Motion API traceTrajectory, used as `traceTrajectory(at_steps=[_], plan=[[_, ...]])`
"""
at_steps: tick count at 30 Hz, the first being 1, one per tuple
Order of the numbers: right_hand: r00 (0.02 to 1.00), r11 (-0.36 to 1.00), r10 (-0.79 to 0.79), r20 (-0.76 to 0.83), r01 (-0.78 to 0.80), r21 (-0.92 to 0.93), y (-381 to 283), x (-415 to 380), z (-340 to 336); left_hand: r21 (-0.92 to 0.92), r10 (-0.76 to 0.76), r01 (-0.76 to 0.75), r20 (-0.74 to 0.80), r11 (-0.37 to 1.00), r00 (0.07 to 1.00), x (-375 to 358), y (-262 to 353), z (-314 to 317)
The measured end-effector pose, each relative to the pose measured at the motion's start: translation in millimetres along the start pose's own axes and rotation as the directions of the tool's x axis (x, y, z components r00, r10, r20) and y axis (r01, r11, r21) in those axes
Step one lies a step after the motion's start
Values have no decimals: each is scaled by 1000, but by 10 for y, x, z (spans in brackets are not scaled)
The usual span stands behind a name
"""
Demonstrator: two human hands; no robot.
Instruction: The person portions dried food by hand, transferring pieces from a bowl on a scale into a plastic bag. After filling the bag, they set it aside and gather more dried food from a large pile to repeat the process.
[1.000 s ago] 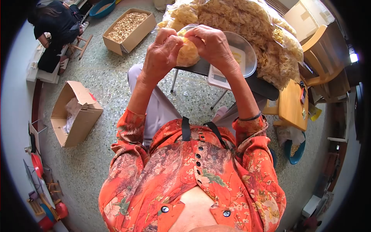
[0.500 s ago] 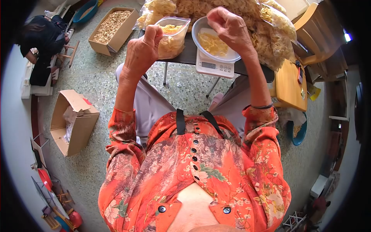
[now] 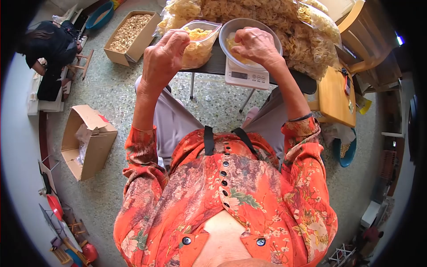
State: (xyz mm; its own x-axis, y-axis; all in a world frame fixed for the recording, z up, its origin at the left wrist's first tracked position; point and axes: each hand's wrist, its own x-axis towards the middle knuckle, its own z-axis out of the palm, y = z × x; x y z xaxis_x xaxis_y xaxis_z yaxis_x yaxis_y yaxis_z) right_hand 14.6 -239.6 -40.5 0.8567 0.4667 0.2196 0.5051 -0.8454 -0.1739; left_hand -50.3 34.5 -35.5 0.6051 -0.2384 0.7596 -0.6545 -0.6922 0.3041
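Observation:
My left hand (image 3: 163, 55) is closed in a pinch at the left rim of a clear zip bag (image 3: 198, 51), which stands upright with its mouth spread. Pale yellow dried slices (image 3: 198, 34) fill the bag. Over a translucent plastic bowl (image 3: 277, 42), my right hand (image 3: 258, 44) has its fingers curled together and dipped inside; whatever they hold is hidden. More yellow slices lie in the bowl, mostly covered by that hand. A white digital scale (image 3: 247, 77) carries the bowl at the front edge of a dark table (image 3: 212, 65).
Bags of dried slices (image 3: 249, 13) are heaped behind the bowl. A wooden chair (image 3: 338, 98) stands at right, near a blue basin (image 3: 346, 149). Left are a box of brown pieces (image 3: 130, 33), an open carton (image 3: 86, 142) and another person in dark clothes (image 3: 49, 49).
My right hand has lowered into the bowl and moved slightly left, covering most of the slices. My left hand stays at the bag's rim, tilted a little differently.

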Motion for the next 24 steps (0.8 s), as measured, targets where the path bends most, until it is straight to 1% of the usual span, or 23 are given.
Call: traceTrajectory(at_steps=[1, 2, 5, 6, 8, 10, 11, 12, 13, 14, 15, 16, 18, 19, 20, 22, 23, 24], plan=[[999, 999, 20, 39, -19, -28, -16, 14, -6, -5, 5, -5, -3, 1000, 1000, 6, 6, 1], [999, 999, 19, 36, -18, -29, 2, 19, -3, -3, 7, -7, -6, 1000, 1000, 11, 7, -2], [998, 984, 44, -50, -35, 173, 138, -28, -42, 3, 11, -11, -18, 1000, 1000, 6, 23, -12], [998, 985, 44, -51, -34, 171, 193, -56, -85, 5, 13, -13, -17, 1000, 1000, 7, 30, -19], [977, 874, 182, -112, -109, 474, 313, -99, -189, 6, 20, -20, -24, 1000, 1000, 17, 39, -23], [961, 750, 241, -135, -97, 655, 416, -125, -239, -48, -55, 55, 0, 997, 998, -3, 50, -21], [950, 667, 288, -123, -107, 737, 454, -143, -251, -85, -83, 84, 23, 993, 996, -32, 32, -9], [938, 576, 330, -106, -111, 810, 419, -157, -335, -85, -81, 82, 16, 993, 997, -34, 19, 13], [940, 579, 323, -108, -106, 808, 338, -151, -436, -104, -70, 70, 0, 992, 998, -31, 11, 28], [933, 552, 333, -134, -77, 831, 237, -137, -512, -119, -61, 59, -13, 991, 998, -36, 4, 26], [926, 519, 343, -158, -47, 853, 124, -109, -563, -127, -85, 84, -5, 988, 996, -18, 42, 9], [929, 515, 335, -157, -41, 856, 26, -60, -579, -116, -88, 87, -7, 989, 996, -5, 52, -1], [892, 446, 356, -278, 99, 889, -151, 47, -600, -103, -57, 54, -26, 993, 998, 25, 55, -9], [881, 454, 354, -313, 131, 881, -220, 84, -617, -106, -67, 65, -16, 992, 998, 23, 51, -1], [883, 450, 350, -312, 133, 883, -264, 114, -605, -100, -70, 68, -18, 993, 997, 18, 57, -7], [844, 384, 399, -359, 201, 901, -333, 175, -592, -73, -33, 32, -10, 997, 999, 25, 54, -20], [839, 417, 391, -378, 205, 886, -355, 207, -583, -70, -29, 28, -12, 997, 1000, 22, 43, -19], [840, 416, 387, -380, 208, 885, -422, 225, -573, -67, -29, 28, -15, 997, 999, 22, 41, -23]])
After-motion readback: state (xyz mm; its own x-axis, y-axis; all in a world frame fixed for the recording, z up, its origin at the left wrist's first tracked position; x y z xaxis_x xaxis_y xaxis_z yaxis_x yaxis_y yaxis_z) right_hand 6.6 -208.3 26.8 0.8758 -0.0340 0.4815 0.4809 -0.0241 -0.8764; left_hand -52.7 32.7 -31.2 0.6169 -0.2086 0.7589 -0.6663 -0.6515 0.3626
